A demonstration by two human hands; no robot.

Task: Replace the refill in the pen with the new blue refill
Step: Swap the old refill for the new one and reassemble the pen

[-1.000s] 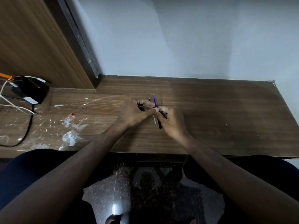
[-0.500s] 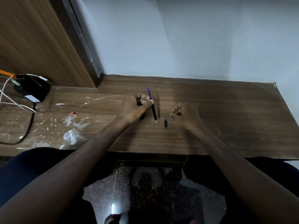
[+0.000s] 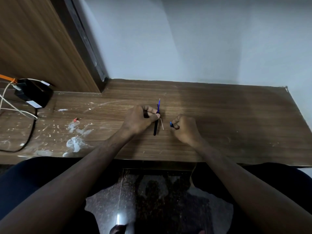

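1. The left hand (image 3: 141, 118) pinches the slim black plastic pen barrel (image 3: 155, 126) over the brown wooden worktop (image 3: 228, 115), the thin blue refill (image 3: 158, 105) protruding; a loose grip could let the refill slide out.
2. The right hand (image 3: 185, 129) pinches a small blue-and-black pen piece (image 3: 171, 124), which could drop and roll away.
3. A thin pale stick (image 3: 162, 123), possibly the old refill, lies just beside the barrel, inviting a mix-up.

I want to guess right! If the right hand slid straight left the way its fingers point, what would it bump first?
Probably the thin pale stick lying on the table, then the black pen in the left hand. The right hand holds a small blue piece. Depth is uncertain.
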